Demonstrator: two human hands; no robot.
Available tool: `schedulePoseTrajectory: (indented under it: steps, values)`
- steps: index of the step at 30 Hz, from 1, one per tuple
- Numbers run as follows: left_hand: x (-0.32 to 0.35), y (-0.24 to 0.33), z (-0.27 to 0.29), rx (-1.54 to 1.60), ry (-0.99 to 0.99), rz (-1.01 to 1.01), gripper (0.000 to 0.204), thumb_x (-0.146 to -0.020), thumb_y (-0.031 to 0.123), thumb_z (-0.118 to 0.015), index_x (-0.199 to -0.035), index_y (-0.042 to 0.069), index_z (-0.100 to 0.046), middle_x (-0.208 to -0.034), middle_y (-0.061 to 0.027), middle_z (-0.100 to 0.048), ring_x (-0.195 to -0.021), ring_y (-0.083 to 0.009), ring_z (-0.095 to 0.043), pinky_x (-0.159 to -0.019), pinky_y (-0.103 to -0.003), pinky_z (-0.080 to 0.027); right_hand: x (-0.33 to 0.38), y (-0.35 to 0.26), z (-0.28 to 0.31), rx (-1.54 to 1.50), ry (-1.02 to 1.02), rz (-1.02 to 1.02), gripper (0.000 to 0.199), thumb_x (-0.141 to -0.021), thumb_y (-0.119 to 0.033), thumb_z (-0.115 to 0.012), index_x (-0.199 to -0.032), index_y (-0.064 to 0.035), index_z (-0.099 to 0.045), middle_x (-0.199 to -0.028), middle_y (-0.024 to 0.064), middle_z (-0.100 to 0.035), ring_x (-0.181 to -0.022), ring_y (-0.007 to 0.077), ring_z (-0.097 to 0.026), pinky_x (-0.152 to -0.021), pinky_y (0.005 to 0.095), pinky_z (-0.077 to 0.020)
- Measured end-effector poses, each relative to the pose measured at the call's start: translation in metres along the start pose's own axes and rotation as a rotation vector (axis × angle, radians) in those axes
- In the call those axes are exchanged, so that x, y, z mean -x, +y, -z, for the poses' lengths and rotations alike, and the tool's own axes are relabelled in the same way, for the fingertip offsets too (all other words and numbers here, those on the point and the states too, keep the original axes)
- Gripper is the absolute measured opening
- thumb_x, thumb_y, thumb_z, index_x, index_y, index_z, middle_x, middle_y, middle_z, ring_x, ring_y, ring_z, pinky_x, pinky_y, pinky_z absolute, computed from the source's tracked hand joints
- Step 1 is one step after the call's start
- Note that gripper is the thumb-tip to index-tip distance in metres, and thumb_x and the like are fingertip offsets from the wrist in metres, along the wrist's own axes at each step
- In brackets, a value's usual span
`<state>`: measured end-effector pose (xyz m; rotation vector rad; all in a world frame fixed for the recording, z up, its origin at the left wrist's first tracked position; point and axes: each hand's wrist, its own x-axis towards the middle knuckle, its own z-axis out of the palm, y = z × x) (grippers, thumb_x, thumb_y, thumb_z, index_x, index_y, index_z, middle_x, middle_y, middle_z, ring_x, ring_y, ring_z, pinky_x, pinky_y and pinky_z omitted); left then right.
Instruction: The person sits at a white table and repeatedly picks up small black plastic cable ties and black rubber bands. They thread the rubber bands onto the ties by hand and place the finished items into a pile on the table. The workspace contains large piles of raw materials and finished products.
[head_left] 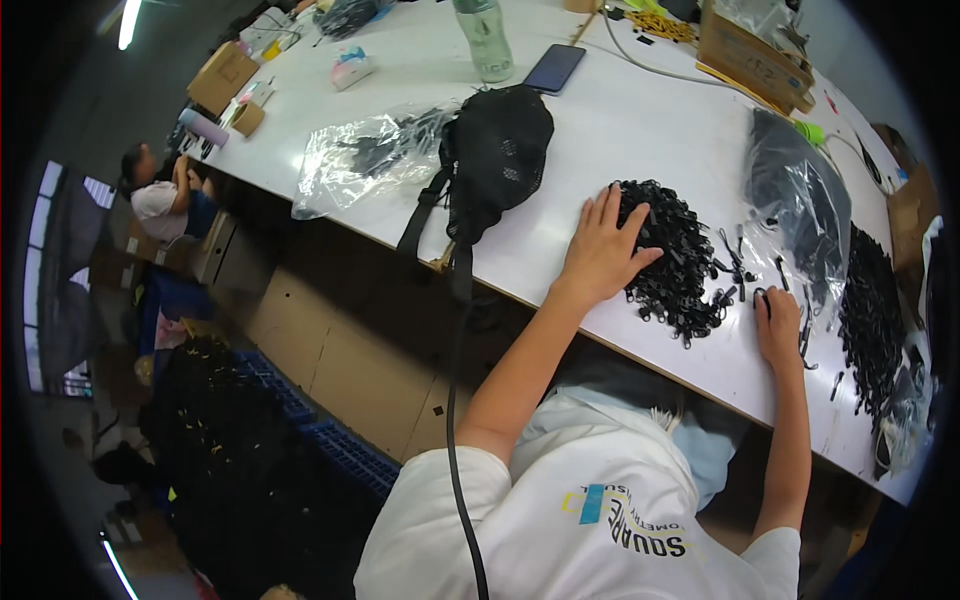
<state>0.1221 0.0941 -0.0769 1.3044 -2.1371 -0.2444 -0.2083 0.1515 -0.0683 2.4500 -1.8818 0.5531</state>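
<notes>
A heap of small black pieces that look like zipper pulls [685, 265] lies on the white table [620, 120]. My left hand [605, 250] rests on the heap's left side, palm down and fingers spread, gripping nothing. To the right of the heap, my right hand [778, 328] touches the tabletop with its fingers bent around a small black zipper pull [767, 303], partly hidden by the fingers. Several loose black pulls [738, 258] are scattered between the heap and a clear plastic bag [800, 195] with dark contents. A second black pile [870, 310] sits at the far right.
Left of the heap lies a black mesh bag [505, 145], its strap over the table edge, beside a clear plastic bag [375, 150]. Farther back are a phone [555, 68], a green bottle [485, 40] and a cardboard box [755, 60]. Another person [165, 200] sits at left.
</notes>
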Motion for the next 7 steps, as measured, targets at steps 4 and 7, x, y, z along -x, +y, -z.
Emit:
schedulePoseTrajectory:
  steps: [4, 7]
  values:
    - [0.001, 0.002, 0.003, 0.089, -0.002, 0.014, 0.058, -0.088, 0.044, -0.055, -0.132, 0.007, -0.043, -0.138, -0.0279, -0.033, -0.13, -0.0432, -0.029, -0.109, -0.049, -0.023, -0.005, 0.007, 0.006, -0.137, 0.099, -0.19, 0.027, -0.089, -0.01, -0.052, -0.066, 0.0005, -0.042, -0.059, 0.0184, -0.045, -0.054, 0.0309, -0.043, -0.052, 0.0391, -0.0314]
    - [-0.001, 0.001, 0.004, 0.139, -0.017, 0.049, 0.057, -0.089, 0.044, -0.054, -0.133, 0.01, -0.042, -0.141, -0.0244, -0.032, -0.13, -0.0444, -0.029, -0.109, -0.049, -0.023, -0.012, 0.045, 0.0, -0.513, 0.157, -0.31, 0.033, -0.095, -0.017, -0.05, -0.065, -0.0022, -0.044, -0.055, 0.0073, -0.051, -0.049, 0.02, -0.042, -0.05, 0.0371, -0.033]
